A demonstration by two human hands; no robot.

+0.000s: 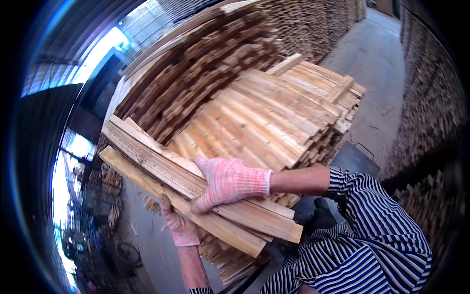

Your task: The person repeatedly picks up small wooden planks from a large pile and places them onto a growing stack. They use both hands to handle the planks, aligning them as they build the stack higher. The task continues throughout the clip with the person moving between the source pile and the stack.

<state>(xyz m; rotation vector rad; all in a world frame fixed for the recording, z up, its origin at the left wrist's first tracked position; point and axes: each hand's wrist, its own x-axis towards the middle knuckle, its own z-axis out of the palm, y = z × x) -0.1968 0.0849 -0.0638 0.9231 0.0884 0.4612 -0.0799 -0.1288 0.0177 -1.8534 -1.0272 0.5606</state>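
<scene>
While the boards are held in front of the body, they hide the near left corner of a wide stack of wood. Two short crosspieces lie upon this stack, and behind it a taller pile rises. A grey floor runs at the right, along another high pile. The right arm comes across from the right in a striped sleeve; the gloved right hand lies over the boards, its fingers clamped on them. The gloved left hand reaches up from below, thumb at the near edge; its other fingers are hidden, so I cannot tell their state.
</scene>
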